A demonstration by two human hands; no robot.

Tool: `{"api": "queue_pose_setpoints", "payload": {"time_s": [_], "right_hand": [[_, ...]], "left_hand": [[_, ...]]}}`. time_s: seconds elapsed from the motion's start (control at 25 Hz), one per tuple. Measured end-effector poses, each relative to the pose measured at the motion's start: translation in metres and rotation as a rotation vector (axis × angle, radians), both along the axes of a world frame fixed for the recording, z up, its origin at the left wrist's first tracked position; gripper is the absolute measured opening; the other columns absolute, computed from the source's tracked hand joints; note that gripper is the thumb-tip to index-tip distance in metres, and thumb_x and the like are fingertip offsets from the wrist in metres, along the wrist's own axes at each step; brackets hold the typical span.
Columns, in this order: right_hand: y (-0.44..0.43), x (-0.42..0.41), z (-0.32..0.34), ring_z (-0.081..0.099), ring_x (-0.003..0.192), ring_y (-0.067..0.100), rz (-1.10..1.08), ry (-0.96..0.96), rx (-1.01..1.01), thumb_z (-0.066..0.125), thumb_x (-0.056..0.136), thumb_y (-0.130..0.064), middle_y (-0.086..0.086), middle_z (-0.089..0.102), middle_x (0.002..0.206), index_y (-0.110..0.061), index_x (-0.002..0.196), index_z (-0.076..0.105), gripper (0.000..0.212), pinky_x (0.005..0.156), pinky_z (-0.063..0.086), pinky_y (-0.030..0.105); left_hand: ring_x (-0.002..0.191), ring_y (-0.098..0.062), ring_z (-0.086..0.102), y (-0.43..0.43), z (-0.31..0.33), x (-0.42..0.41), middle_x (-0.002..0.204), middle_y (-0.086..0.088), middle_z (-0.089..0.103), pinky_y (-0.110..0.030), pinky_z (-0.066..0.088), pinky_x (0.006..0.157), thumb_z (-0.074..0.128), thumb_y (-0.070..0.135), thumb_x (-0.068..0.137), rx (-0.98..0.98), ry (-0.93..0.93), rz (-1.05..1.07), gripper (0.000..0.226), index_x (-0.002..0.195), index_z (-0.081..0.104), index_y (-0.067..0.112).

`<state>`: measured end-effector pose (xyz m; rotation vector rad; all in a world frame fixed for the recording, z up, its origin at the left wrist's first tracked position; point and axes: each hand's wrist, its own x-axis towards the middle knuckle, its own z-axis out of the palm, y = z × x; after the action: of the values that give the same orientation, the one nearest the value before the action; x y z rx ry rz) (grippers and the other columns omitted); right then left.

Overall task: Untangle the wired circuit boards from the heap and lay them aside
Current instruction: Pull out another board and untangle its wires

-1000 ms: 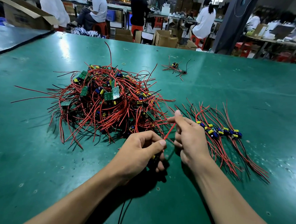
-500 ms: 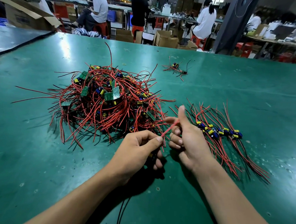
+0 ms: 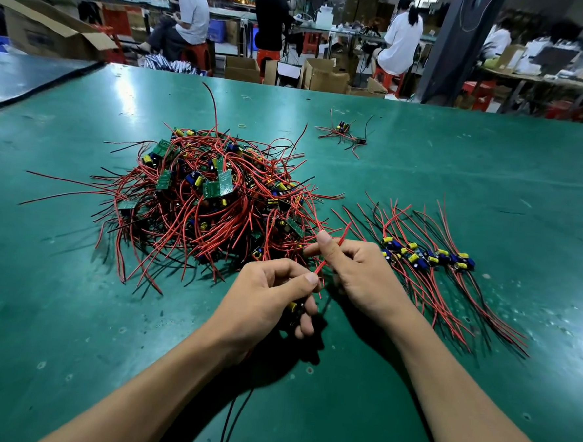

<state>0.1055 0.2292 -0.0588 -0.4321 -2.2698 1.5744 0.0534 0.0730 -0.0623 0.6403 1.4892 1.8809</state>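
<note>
The green table [image 3: 457,169] carries a big heap [image 3: 209,209] of wired circuit boards left of the middle, with red and black leads going out in all directions. To the right of it lies the row [image 3: 427,260] of boards already laid aside, their wires all pointing the same way. Just in front of the heap, the left hand [image 3: 268,298] is curled round one small board [image 3: 293,306] (only a yellow capacitor shows between the fingers). The right hand [image 3: 358,276] pinches its red wire [image 3: 332,250] between thumb and forefinger. The tip of the wire stands close to the near strands of the heap, and I cannot tell whether it is free of them. I would slide the right pinch slowly toward the tip while the left hand holds the board itself, so that the solder joint takes no pull. If a strand of the heap lifts with it, better to stop and unloop that first.
</note>
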Motion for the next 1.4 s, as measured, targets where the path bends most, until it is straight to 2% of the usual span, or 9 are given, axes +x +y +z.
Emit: {"api": "queue_pose_setpoints", "payload": {"time_s": [0.28, 0.44, 0.56, 0.68, 0.8, 0.88, 0.96, 1.24, 1.4], "right_hand": [[0.008, -0.004, -0.003, 0.043, 0.046, -0.001, -0.203, 0.044, 0.154, 0.055, 0.099, -0.047, -0.015, 0.051, 0.047, -0.021, 0.069, 0.074, 0.044, 0.051, 0.032, 0.015], [-0.001, -0.011, 0.000, 0.027, 0.036, 0.007, -0.178, 0.029, -0.473, 0.042, 0.101, -0.058, -0.004, 0.035, 0.053, -0.019, 0.057, 0.070, 0.065, 0.039, 0.020, 0.017], [-0.001, -0.005, 0.001, 0.037, 0.036, 0.010, 0.029, 0.010, -0.612, 0.061, 0.091, -0.057, 0.000, 0.043, 0.055, -0.014, 0.077, 0.075, 0.047, 0.038, 0.030, 0.017], [-0.011, 0.002, 0.000, 0.057, 0.044, 0.025, 0.302, -0.063, -0.653, 0.079, 0.085, -0.038, 0.014, 0.053, 0.058, 0.002, 0.103, 0.065, 0.046, 0.053, 0.052, 0.034], [-0.010, -0.001, -0.002, 0.058, 0.045, 0.024, 0.161, -0.031, -0.592, 0.074, 0.090, -0.037, 0.013, 0.057, 0.056, -0.001, 0.098, 0.071, 0.037, 0.053, 0.052, 0.032], [-0.005, -0.004, -0.002, 0.046, 0.037, 0.014, -0.034, 0.024, -0.474, 0.069, 0.092, -0.041, 0.004, 0.045, 0.050, -0.009, 0.086, 0.076, 0.033, 0.044, 0.039, 0.019], [0.001, -0.008, -0.002, 0.028, 0.037, 0.008, -0.169, 0.097, -0.399, 0.065, 0.095, -0.042, -0.001, 0.030, 0.052, -0.013, 0.078, 0.076, 0.036, 0.041, 0.022, 0.016], [0.012, -0.012, 0.009, 0.021, 0.029, 0.004, -0.195, 0.203, -0.974, 0.056, 0.101, -0.035, -0.006, 0.033, 0.048, -0.013, 0.061, 0.056, 0.045, 0.028, 0.020, 0.018], [0.020, -0.007, 0.010, 0.021, 0.029, 0.003, -0.245, 0.204, -0.971, 0.057, 0.098, -0.040, -0.008, 0.033, 0.048, -0.010, 0.074, 0.059, 0.038, 0.029, 0.020, 0.016]], "left_hand": [[0.041, -0.021, 0.055, -0.001, 0.003, 0.000, 0.059, -0.014, 0.059, -0.024, 0.045, 0.041, 0.062, 0.009, 0.092, -0.018, -0.017, -0.015, 0.014, 0.081, 0.063, 0.000], [0.042, -0.022, 0.055, 0.000, 0.003, 0.000, 0.060, -0.015, 0.058, -0.024, 0.045, 0.042, 0.062, 0.009, 0.091, -0.016, -0.043, -0.016, 0.013, 0.083, 0.065, 0.000], [0.043, -0.021, 0.056, 0.003, 0.002, -0.001, 0.059, -0.013, 0.059, -0.024, 0.046, 0.041, 0.060, 0.008, 0.093, -0.008, -0.074, 0.026, 0.013, 0.083, 0.065, 0.001], [0.043, -0.020, 0.057, 0.005, 0.000, -0.003, 0.061, -0.013, 0.060, -0.024, 0.046, 0.041, 0.056, 0.006, 0.096, 0.001, -0.081, 0.084, 0.016, 0.083, 0.063, 0.000], [0.044, -0.020, 0.057, 0.006, 0.000, -0.004, 0.062, -0.013, 0.061, -0.024, 0.046, 0.041, 0.057, 0.006, 0.095, 0.005, -0.084, 0.062, 0.015, 0.084, 0.066, 0.001], [0.045, -0.020, 0.057, 0.007, 0.000, -0.004, 0.063, -0.013, 0.061, -0.024, 0.046, 0.042, 0.058, 0.005, 0.094, 0.005, -0.083, 0.034, 0.013, 0.086, 0.067, 0.000], [0.045, -0.020, 0.057, 0.008, 0.000, -0.004, 0.064, -0.013, 0.063, -0.024, 0.047, 0.042, 0.059, 0.005, 0.093, -0.004, -0.066, 0.021, 0.013, 0.090, 0.066, -0.007], [0.056, -0.024, 0.066, 0.005, 0.000, -0.005, 0.078, -0.019, 0.070, -0.027, 0.055, 0.050, 0.062, 0.014, 0.092, -0.061, -0.098, -0.096, 0.024, 0.096, 0.067, -0.009], [0.065, -0.022, 0.071, -0.003, 0.005, -0.014, 0.087, -0.017, 0.073, -0.026, 0.054, 0.059, 0.064, 0.021, 0.090, -0.188, -0.039, -0.280, 0.025, 0.098, 0.071, -0.002]]}}
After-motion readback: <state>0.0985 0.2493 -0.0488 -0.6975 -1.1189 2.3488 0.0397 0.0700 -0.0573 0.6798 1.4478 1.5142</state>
